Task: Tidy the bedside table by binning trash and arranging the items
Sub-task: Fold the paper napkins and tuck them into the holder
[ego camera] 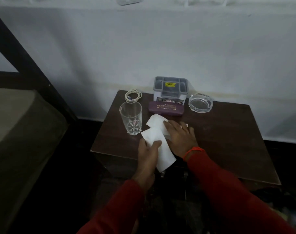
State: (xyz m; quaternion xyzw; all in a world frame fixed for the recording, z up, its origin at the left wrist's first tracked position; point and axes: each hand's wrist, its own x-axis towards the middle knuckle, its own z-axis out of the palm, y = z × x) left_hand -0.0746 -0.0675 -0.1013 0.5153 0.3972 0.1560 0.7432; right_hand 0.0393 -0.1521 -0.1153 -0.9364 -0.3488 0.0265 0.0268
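On the dark wooden bedside table [228,132] lie white tissue papers. My left hand [146,154] pinches one long tissue [160,149] between thumb and fingers near the table's front edge. My right hand [181,135] lies flat, fingers spread, on a second tissue [155,121] further back. A tall empty glass [131,118] stands just left of the tissues. Behind them lies a purple spectacle case [166,108], with a grey plastic organiser [170,89] behind it against the wall.
A coiled white cable [133,95] lies at the table's back left corner. A clear glass ashtray [200,103] sits at the back right. A bed with a dark frame [25,115] stands to the left. The wall is right behind the table.
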